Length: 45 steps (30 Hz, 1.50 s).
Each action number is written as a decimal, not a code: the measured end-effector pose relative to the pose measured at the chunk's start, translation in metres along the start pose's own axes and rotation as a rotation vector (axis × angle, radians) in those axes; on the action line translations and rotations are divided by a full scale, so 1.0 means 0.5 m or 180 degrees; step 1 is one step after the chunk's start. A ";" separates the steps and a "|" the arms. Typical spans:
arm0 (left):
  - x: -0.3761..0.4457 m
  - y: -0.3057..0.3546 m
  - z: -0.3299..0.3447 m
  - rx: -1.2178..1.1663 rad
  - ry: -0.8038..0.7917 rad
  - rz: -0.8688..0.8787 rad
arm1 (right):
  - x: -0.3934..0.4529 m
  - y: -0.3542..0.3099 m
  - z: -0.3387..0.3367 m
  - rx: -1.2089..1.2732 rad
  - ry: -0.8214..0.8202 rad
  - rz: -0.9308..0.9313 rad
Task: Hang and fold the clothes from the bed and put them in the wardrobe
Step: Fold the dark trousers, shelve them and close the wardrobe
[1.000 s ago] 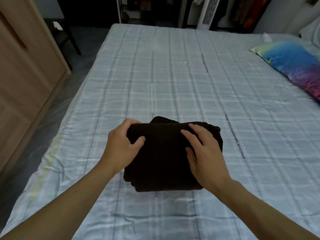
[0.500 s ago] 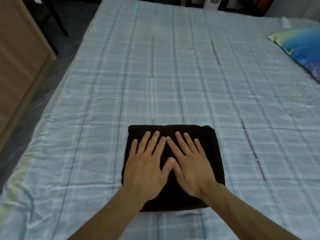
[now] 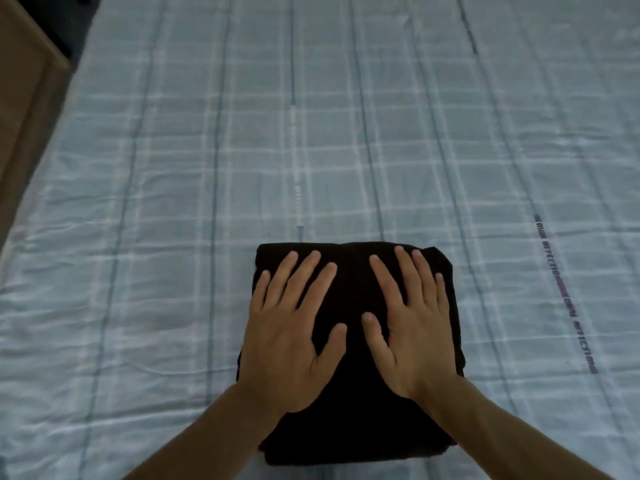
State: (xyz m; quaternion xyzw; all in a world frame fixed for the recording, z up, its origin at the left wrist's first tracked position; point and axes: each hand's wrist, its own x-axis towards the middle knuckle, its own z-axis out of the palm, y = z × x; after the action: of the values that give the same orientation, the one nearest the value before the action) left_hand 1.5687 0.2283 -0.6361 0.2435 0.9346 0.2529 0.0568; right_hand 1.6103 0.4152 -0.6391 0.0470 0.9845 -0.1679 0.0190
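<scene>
A black garment folded into a thick square [image 3: 349,427] lies on the pale blue checked bedsheet [image 3: 173,237]. The left hand [image 3: 287,341] and right hand [image 3: 412,334] press flat on it, fingers spread apart, each grip clasping nothing

We are in a home bedroom: a bed [image 3: 346,133] fills nearly the whole view, spread with a creased pale-blue checked sheet [image 3: 138,271] bearing lines of printed lettering. At the left edge stands light wooden furniture [image 3: 20,98], with dark floor [image 3: 74,15] beside it.
</scene>
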 end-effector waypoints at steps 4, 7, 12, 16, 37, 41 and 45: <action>-0.003 0.006 -0.001 -0.0015 0.0121 -0.0014 | -0.002 0.002 -0.007 0.0032 0.0047 0.0000; -0.009 0.013 -0.006 0.0040 0.0207 -0.0036 | -0.009 -0.001 -0.013 0.0042 0.0073 -0.0001; -0.024 0.022 -0.010 0.0146 0.0309 -0.0028 | -0.027 -0.002 -0.018 0.0066 0.0210 -0.0036; -0.059 0.028 -0.014 0.0158 0.0459 -0.0134 | -0.054 -0.007 -0.030 0.0095 0.0303 -0.0088; -0.125 0.038 -0.052 -0.0850 -0.0415 -0.0926 | -0.149 -0.019 -0.058 0.1163 -0.0165 0.1000; -0.120 0.035 -0.052 -0.0941 -0.0503 -0.1045 | -0.145 -0.020 -0.071 0.1100 -0.0395 0.1019; -0.119 0.039 -0.057 -0.1026 -0.0546 -0.1099 | -0.143 -0.015 -0.075 0.1217 -0.0402 0.0891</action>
State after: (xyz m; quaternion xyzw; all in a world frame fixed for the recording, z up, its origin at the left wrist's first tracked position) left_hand 1.6225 0.2014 -0.6028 0.0886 0.9017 0.3636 0.2164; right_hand 1.6796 0.4142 -0.5976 0.1750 0.9156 -0.3495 0.0944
